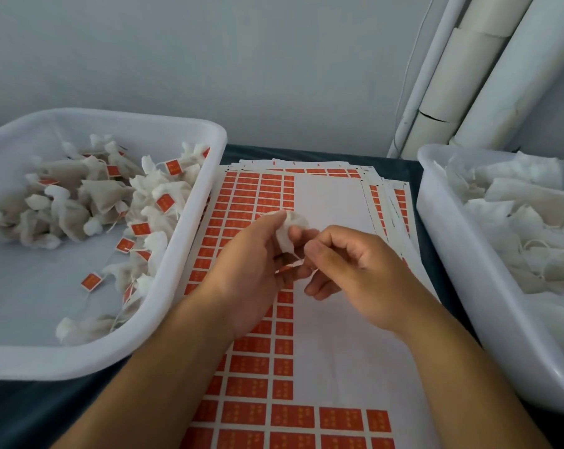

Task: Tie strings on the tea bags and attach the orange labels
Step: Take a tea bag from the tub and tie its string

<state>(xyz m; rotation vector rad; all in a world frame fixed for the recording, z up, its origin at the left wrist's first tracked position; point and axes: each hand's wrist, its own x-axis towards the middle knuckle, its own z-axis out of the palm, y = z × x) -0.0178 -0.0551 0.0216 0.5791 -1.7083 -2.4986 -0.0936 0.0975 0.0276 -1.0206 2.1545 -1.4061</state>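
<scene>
**A:** What do you count from your end?

**B:** I see two hands, both over the middle of the label sheet (326, 202). My left hand (258, 254) is closed around one white tea bag (288, 230), pinching it between thumb and fingers, with the bag's top poking out above the knuckles. My right hand (348, 260) is curled, fingertips pinched on what looks like the thin string (313, 273) and a small orange label (288, 267) just below the bag. The detail there is too fine for me to say whether the string is knotted.

**A:** And the containers?

**B:** Two white tubs. The left tub (190, 228) holds a loose heap of finished tea bags (79, 202) with orange tags; I count about a dozen tags showing, though the bags themselves are too tangled to number. The right tub (442, 241) holds a pile of plain white bags (520, 202), with some loose strings lying among them, and it runs off the frame's right edge.

**A:** Labels left?

**B:** The top sheet has orange labels in columns down its left part and rows along the bottom; its upper right area is peeled bare. Several more sheets are fanned out beneath it at the far end.

**A:** Room to move?

**B:** Tight sideways. The sheets fill the dark surface (400, 170) between the tubs, and the left tub's rim overlaps the sheet's left edge. A wall stands just behind.
</scene>
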